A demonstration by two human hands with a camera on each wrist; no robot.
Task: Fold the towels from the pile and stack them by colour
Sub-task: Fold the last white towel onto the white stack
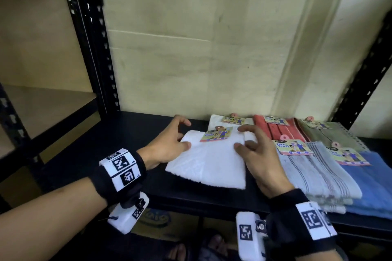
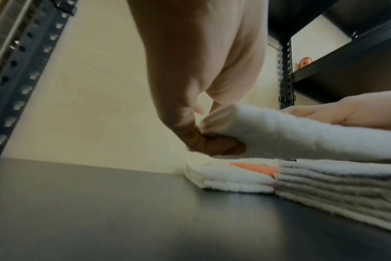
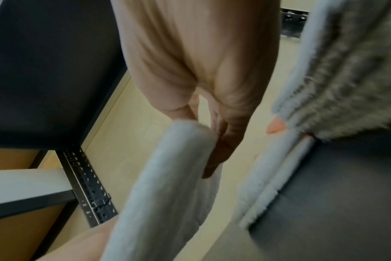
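Black metal shelving [image 1: 131,131] is standing against a pale, stained wall [image 1: 201,48], and a person is working at its dark shelf board. Their left hand [image 1: 167,144] is pinching the left edge of a folded white towel [image 1: 209,165], thumb under the fold and fingers on top, as the left wrist view is showing. Their right hand [image 1: 259,154] is gripping the same towel's right edge, thumb on top and fingers curling underneath. Between both hands the towel is being held just above the shelf board, near its front. A paper label [image 1: 215,134] is sitting at the towel's far edge.

Just behind the held towel, another folded white towel [image 1: 220,122] is lying flat against the wall. To its right, a folded red towel [image 1: 277,131] and a folded olive-green towel [image 1: 331,135] are lying in the back row. In front of them, a stack of pale grey striped towels [image 1: 318,171] is sitting beside a blue towel [image 1: 369,184] at the far right. Both wrists are wearing black bands with white square markers [image 1: 122,167].
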